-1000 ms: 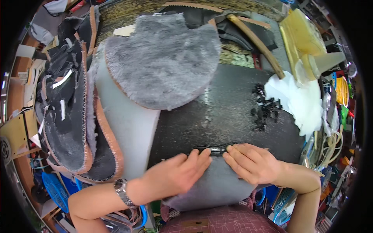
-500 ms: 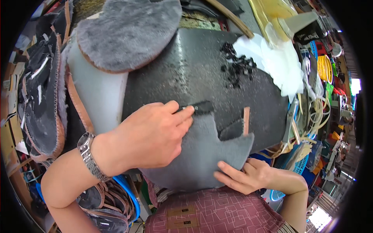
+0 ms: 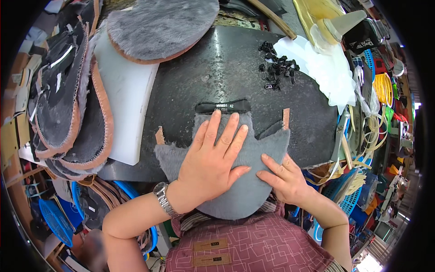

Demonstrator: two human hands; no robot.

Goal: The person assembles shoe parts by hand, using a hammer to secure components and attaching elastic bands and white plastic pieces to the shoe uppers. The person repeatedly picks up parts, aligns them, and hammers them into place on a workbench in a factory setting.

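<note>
- Cluttered workshop stuff is seen all round a dark, speckled tabletop (image 3: 217, 68) that fills the middle.
- Right at its near edge a grey fuzzy cut piece (image 3: 253, 172) is laid flat, partly hanging off toward the person.
- It's pressed down by the left hand (image 3: 210, 165), fingers spread wide and nothing gripped, probably so the piece is kept smooth and in place.
- The right hand (image 3: 283, 179) is rested flat on its right side, also open.
- A black label strip (image 3: 223, 106) is lying just past the fingertips, touching the piece's top edge.
- Small black clips (image 3: 277, 71) are heaped further back, beside white sheets (image 3: 326, 72).
- Stacked fuzzy shoe pieces (image 3: 68, 104) are piled off left, kept within reach.
</note>
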